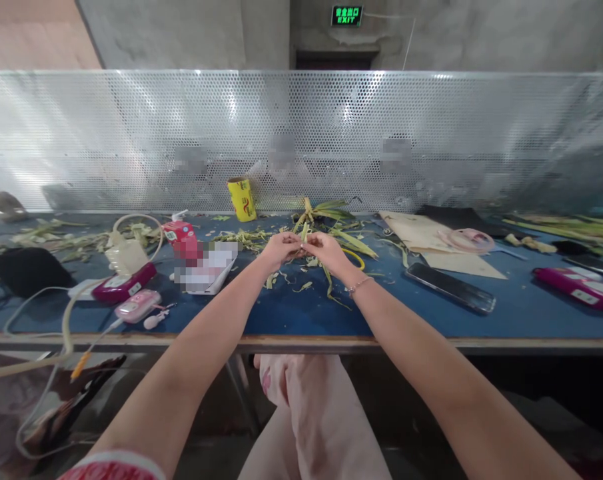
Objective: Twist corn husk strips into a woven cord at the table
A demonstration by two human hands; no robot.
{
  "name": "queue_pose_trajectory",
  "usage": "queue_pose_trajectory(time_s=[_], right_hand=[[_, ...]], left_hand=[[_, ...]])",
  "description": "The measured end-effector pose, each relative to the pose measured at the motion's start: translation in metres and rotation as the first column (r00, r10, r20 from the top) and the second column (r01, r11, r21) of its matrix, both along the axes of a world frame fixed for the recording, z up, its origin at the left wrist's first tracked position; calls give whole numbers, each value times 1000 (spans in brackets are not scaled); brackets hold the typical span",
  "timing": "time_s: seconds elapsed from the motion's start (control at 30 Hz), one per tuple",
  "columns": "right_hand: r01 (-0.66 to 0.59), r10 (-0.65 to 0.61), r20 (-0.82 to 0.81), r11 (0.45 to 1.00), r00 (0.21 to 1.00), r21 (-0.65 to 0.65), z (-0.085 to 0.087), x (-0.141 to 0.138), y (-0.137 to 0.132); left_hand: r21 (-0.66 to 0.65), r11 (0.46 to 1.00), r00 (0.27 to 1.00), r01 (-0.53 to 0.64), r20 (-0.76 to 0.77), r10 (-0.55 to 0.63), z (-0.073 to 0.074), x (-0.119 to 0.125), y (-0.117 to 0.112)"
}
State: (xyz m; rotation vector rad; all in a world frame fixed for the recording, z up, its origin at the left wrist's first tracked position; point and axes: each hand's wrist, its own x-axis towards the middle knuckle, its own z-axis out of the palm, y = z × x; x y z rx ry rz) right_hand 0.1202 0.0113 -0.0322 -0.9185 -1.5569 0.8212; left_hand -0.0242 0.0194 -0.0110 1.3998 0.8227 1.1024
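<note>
Above the blue tabletop (301, 320), my left hand (281, 251) and my right hand (327, 253) meet, fingertips pinched close together. A pale green plant stalk (305, 231) rises from between them, and both hands seem closed on it; its lower part is hidden by the fingers. Just behind stands a bundle of long green leaves (331, 212) with a pale tied-looking top. Leaf scraps (304, 287) and thin torn strips lie scattered under and beside my hands. A bracelet circles my right wrist.
Left of my hands are a white tray (216, 270), a red carton (182, 241), a yellow container (242, 200) and cables. At right lie a black phone (451, 288), brown paper (421, 237) and a magenta device (578, 288). A perforated metal screen (331, 133) closes the back.
</note>
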Motion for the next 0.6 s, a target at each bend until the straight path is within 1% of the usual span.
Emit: queue_pose_trajectory(time_s=[0.07, 0.2, 0.3, 0.43, 0.53, 0.57, 0.6], right_hand=[[24, -25, 28, 999, 999, 29, 3, 0, -3], [133, -145, 156, 988, 977, 85, 9, 1, -6], [167, -189, 181, 977, 965, 131, 12, 1, -10], [217, -247, 177, 960, 953, 176, 13, 3, -11], [269, -300, 178, 947, 937, 178, 11, 9, -8], [281, -311, 182, 944, 933, 170, 10, 11, -6], [294, -321, 182, 942, 929, 160, 10, 13, -5]], left_hand=[[-22, 1000, 1000, -9, 10, 9, 2, 0, -1], [-10, 999, 999, -45, -9, 45, 3, 1, 0], [-48, 997, 998, -61, 20, 62, 2, 3, 0], [-112, 994, 991, 3, 133, 12, 4, 3, -1], [-109, 993, 965, 44, 262, -14, 10, -2, 0], [-106, 994, 950, 36, 313, -1, 12, -5, 1], [-109, 994, 929, -6, 368, 45, 13, -8, 3]])
